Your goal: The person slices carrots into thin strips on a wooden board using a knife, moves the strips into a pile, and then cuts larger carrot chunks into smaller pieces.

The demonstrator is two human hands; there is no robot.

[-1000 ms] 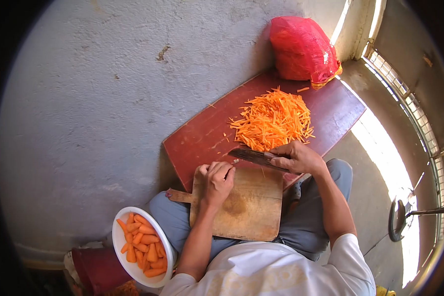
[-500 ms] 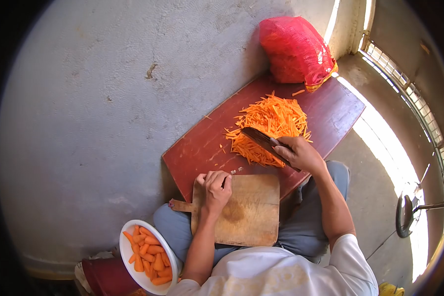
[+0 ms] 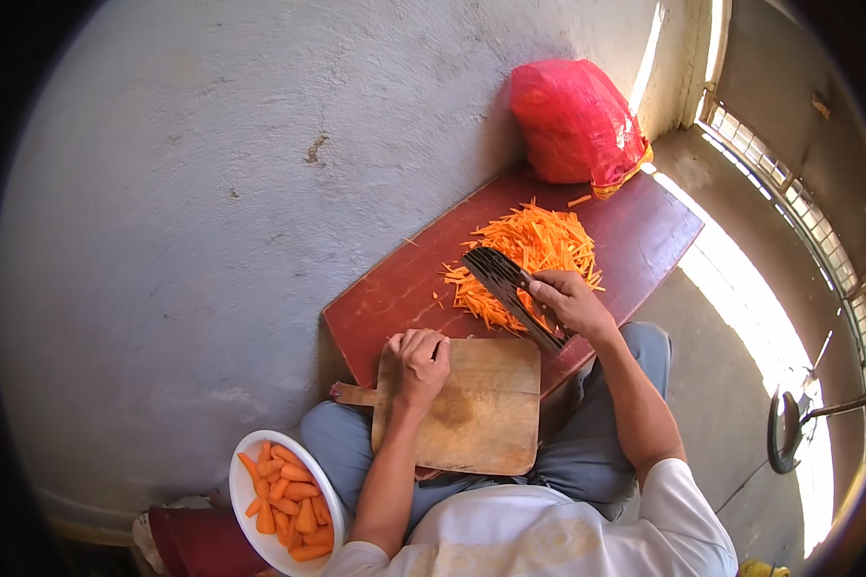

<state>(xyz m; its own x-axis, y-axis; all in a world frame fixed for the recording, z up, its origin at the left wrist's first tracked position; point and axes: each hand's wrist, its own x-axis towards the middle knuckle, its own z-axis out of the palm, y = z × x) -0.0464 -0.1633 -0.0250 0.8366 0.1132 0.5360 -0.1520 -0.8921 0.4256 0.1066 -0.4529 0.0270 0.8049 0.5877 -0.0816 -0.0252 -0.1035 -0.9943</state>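
Observation:
My right hand (image 3: 570, 300) grips a broad dark-bladed knife (image 3: 506, 282) by its handle. The blade's streaked flat face shows, tilted over the near side of a heap of carrot strips (image 3: 548, 238) on the red board. Closer to my body, my left hand (image 3: 420, 363) has its fingers curled over the far left corner of a wooden cutting board (image 3: 491, 404). That board lies across my lap, its short handle pointing left. No food lies on its visible surface.
At lower left stands a white oval bowl (image 3: 243, 495) of peeled carrots, beside a dark red container (image 3: 197, 539). A red mesh bag (image 3: 577, 120) sits at the far end of the red board (image 3: 394, 288). The grey wall (image 3: 183, 240) borders the left.
My right hand has shifted slightly left and the knife has rolled, so more of its flat face shows. My left hand stays on the cutting board. The whole view has shifted a little.

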